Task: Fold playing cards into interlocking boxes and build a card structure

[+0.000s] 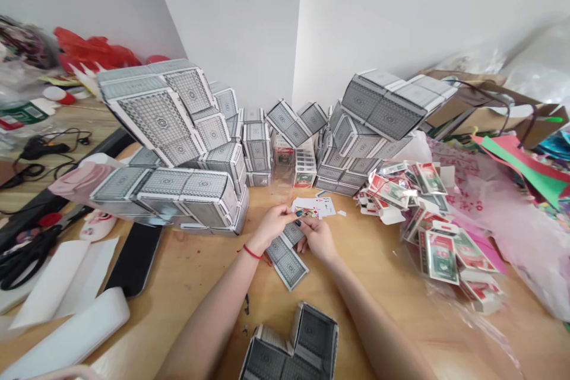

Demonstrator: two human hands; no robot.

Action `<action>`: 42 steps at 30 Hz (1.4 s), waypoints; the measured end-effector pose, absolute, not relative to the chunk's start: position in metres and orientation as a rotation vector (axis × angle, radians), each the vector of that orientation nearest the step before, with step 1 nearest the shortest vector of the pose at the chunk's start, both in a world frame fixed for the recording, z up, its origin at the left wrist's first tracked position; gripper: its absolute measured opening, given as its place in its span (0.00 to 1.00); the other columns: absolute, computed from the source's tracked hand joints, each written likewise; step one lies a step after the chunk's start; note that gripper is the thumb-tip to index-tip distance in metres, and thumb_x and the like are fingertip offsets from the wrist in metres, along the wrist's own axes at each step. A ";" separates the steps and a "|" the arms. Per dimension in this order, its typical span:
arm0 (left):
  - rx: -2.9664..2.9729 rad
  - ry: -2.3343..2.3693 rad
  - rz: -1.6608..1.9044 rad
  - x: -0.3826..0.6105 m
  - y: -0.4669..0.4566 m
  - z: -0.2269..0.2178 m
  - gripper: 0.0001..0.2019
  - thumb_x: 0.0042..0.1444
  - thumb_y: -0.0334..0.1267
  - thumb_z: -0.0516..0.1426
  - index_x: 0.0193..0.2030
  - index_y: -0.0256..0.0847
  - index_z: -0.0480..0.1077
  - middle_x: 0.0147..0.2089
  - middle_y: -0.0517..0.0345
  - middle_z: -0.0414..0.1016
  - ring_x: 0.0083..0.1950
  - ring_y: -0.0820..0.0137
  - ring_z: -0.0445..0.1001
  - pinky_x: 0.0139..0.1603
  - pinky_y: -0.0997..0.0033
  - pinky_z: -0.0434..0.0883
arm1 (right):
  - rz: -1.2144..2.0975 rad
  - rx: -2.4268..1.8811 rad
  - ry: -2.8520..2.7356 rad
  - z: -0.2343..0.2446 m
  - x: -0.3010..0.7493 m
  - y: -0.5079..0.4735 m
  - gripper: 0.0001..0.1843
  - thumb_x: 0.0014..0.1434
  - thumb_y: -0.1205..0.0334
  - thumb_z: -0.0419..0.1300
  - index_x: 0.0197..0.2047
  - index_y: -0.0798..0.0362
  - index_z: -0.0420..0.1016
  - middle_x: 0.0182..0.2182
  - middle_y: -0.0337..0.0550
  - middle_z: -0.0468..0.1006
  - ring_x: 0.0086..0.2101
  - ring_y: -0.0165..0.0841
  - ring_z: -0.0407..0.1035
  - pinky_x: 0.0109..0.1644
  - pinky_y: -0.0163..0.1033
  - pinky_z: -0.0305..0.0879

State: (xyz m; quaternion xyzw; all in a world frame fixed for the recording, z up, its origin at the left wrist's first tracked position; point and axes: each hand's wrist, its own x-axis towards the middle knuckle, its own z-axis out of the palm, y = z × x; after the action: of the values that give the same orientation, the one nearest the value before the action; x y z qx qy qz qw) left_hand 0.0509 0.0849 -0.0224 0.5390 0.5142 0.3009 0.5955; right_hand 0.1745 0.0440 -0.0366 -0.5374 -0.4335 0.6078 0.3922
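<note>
Both hands meet over the table in the middle of the head view. My left hand [275, 224], with a red cord at the wrist, pinches the near edge of a playing card [310, 212] with a coloured face. From the other side my right hand [319, 238] closes on the same card, its fingertips touching those of the left. Fingers cover much of it. Beneath them lie grey-backed playing cards [289, 266], face down and overlapping. Just beyond, white face-up cards [327, 206] rest on the wood.
Block stacks covered in grey card backs stand left [162, 124] and right [385, 104]; a smaller block [289, 347] sits in front. Opened card boxes [440, 255] pile up at right. A black phone [133, 261] and scissors [27, 261] lie left.
</note>
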 end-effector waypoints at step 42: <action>0.888 0.987 0.819 0.026 0.090 -0.031 0.19 0.42 0.33 0.58 0.44 0.34 0.69 0.37 0.54 0.75 0.35 0.72 0.70 0.36 0.74 0.64 | 0.793 -1.557 -1.145 -0.057 0.241 0.044 0.21 0.47 0.48 0.57 0.40 0.53 0.66 0.29 0.46 0.75 0.29 0.37 0.68 0.29 0.38 0.64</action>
State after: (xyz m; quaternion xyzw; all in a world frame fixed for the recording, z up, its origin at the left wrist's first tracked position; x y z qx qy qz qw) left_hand 0.0263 0.0897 -0.0309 0.4003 0.4451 0.3693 0.7109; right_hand 0.2410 0.0439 -0.0569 -0.6445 -0.4740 0.3282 0.5023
